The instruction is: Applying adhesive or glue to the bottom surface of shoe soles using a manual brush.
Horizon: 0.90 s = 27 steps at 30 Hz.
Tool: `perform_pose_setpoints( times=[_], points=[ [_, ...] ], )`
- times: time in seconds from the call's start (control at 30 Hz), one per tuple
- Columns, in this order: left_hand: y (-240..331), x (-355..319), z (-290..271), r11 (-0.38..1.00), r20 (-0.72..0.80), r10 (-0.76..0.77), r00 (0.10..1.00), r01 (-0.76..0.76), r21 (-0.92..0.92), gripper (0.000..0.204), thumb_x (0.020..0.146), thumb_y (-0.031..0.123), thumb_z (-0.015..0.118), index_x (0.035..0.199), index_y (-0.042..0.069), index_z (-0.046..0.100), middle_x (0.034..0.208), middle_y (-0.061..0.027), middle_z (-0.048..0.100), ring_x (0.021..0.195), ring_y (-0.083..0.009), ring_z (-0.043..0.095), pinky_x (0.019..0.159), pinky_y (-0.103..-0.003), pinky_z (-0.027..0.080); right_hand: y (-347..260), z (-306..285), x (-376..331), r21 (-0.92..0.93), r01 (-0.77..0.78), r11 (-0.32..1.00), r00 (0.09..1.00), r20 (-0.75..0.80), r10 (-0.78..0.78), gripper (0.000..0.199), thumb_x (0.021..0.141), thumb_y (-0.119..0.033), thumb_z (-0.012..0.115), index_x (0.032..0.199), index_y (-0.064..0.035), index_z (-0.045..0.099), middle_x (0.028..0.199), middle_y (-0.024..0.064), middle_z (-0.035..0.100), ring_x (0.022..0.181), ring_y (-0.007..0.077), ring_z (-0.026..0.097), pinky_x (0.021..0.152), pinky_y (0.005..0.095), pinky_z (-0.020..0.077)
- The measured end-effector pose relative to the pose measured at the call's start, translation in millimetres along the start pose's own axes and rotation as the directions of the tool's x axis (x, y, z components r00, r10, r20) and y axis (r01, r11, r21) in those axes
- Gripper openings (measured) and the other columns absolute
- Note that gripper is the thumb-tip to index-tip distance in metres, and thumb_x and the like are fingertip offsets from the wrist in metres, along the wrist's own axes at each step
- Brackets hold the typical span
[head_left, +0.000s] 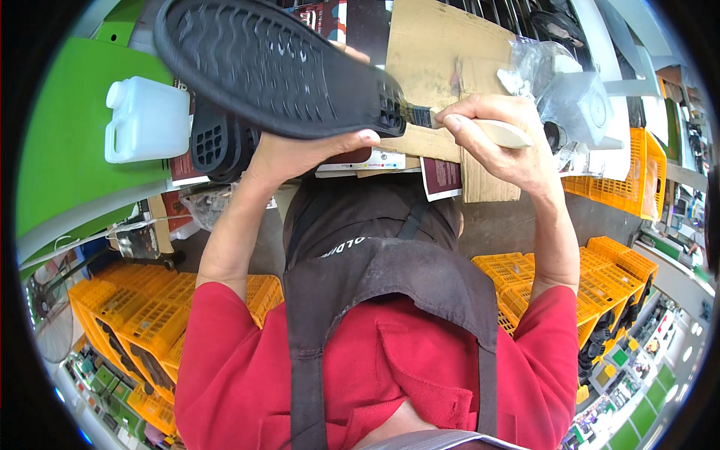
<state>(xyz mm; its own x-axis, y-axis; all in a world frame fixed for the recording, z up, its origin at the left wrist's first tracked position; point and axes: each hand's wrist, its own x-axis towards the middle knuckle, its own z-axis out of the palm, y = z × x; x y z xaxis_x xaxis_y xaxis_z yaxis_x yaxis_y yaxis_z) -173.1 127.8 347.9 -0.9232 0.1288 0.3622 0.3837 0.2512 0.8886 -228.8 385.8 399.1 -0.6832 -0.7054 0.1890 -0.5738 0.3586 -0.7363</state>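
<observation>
Left hand (300,154) clamps a black shoe sole (270,67); right hand (502,139) grips a brush (480,129) beside a white jug (146,120).

I noted a white plastic jug (146,120) on the green surface (67,150), a cardboard sheet (442,52) beyond it, a clear plastic bag (555,75) at right, and yellow crates (150,322) stacked below.

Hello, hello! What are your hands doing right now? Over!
Left hand shut on black rubber shoe sole, tread up. Right hand shut on pale-handled brush, bristles at sole's heel edge. Nothing in between.
</observation>
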Motion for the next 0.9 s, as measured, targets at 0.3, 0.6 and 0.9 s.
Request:
perform_pose_setpoints(
  times=[0.3, 0.6, 0.9],
  points=[
    [-28, 2, 16, 0.893, -0.069, 0.446, 0.892, -0.438, 0.106, 0.078, 0.060, 0.013, 0.091, 0.123, -0.001, 0.049, 0.115, -0.0191, 0.060, 0.110, -0.0290, 0.060, 0.098, -0.037, 0.047, -11, 3, 14, 0.185, -0.286, 0.940, 0.942, -0.124, 0.311, 0.026, 0.090, -0.023, 0.064, 0.076, -0.0024, 0.069, 0.064, 0.0032, 0.063, 0.054, 0.0078, 0.059, 0.051, 0.0217, 0.0437],
    [-31, -2, 19, 0.819, -0.071, 0.545, 0.836, -0.511, 0.261, 0.061, 0.071, 0.009, 0.080, 0.118, 0.002, 0.042, 0.119, -0.0247, 0.056, 0.114, -0.0375, 0.058, 0.094, -0.040, 0.049, -35, 5, 14, 0.328, -0.298, 0.897, 0.929, -0.115, 0.351, 0.028, 0.089, -0.022, 0.066, 0.071, -0.0017, 0.069, 0.061, 0.0016, 0.061, 0.054, 0.0033, 0.053, 0.048, 0.0205, 0.0394],
    [-42, 2, 9, 0.742, 0.068, 0.577, 0.814, -0.557, 0.374, 0.044, 0.081, 0.002, 0.064, 0.119, 0.005, 0.042, 0.122, -0.0226, 0.056, 0.117, -0.0391, 0.056, 0.096, -0.041, 0.049, -55, 21, -14, 0.419, -0.149, 0.896, 0.971, -0.110, 0.213, 0.021, 0.088, -0.012, 0.066, 0.071, -0.0008, 0.069, 0.063, 0.0038, 0.061, 0.055, 0.0064, 0.055, 0.049, 0.0225, 0.0410]
  ],
)
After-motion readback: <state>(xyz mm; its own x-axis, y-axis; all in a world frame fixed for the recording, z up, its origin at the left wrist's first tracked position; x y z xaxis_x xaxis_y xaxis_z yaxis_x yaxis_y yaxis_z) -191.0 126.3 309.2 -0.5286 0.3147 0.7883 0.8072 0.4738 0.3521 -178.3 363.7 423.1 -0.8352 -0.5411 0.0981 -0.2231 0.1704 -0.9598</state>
